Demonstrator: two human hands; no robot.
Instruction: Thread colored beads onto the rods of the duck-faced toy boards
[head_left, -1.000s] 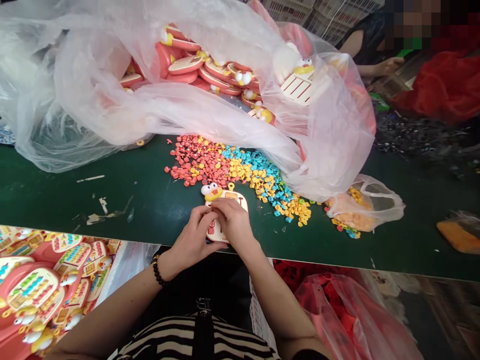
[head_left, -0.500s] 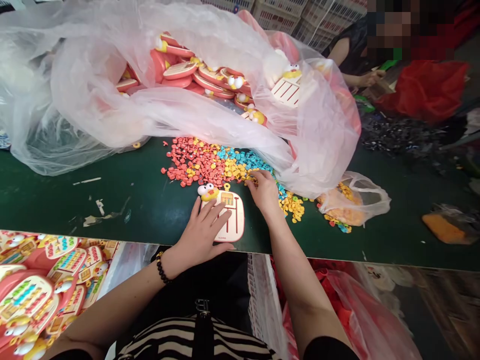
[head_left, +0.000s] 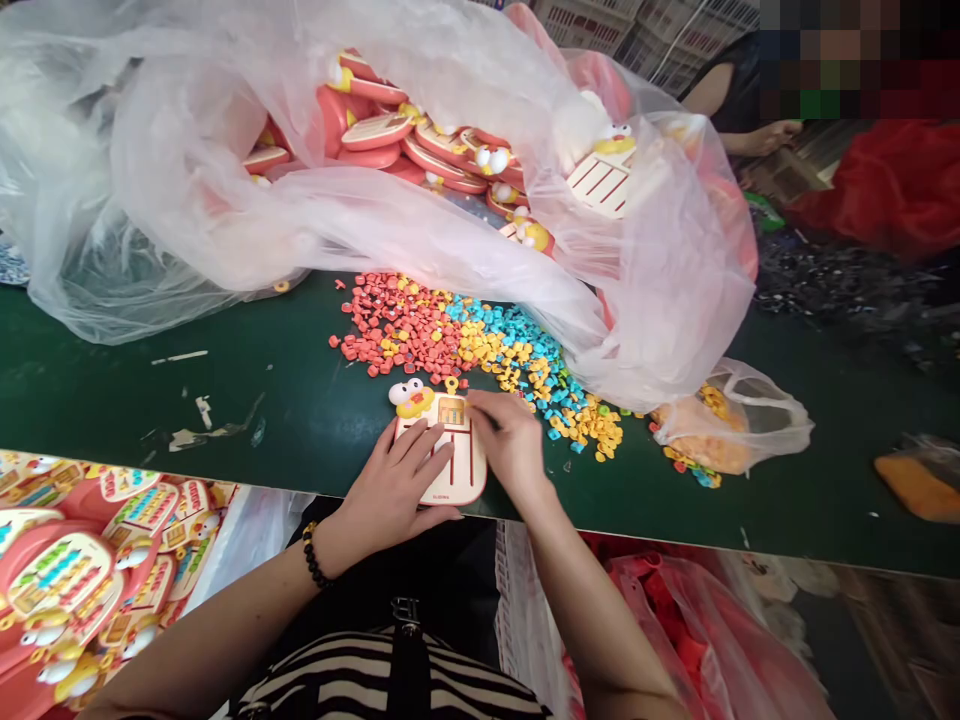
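Note:
A cream toy board [head_left: 463, 482] with slots, a small picture window and a big-eyed duck head lies at the table's front edge. My left hand [head_left: 401, 468] rests flat across its left side, fingers stretched out. At the board's upper right corner is my right hand [head_left: 514, 440], its thumb and fingertips pinched together over the end of a slot. Whatever lies between those fingertips is hidden. Just behind the board spreads a heap of small beads: red beads [head_left: 409, 330], blue beads [head_left: 517, 325] and yellow beads [head_left: 600, 430].
A large translucent bag [head_left: 247, 230] of similar boards covers the back of the green table [head_left: 97, 390]. A small bag [head_left: 712, 430] of yellow pieces sits to the right. Finished-looking boards [head_left: 67, 570] with coloured beads are piled at lower left. Another person's hand [head_left: 776, 137] shows at upper right.
My right hand has moved from the bead heap toward me and left, to the board's upper right corner. My left hand stays on the board. The view has shifted slightly.

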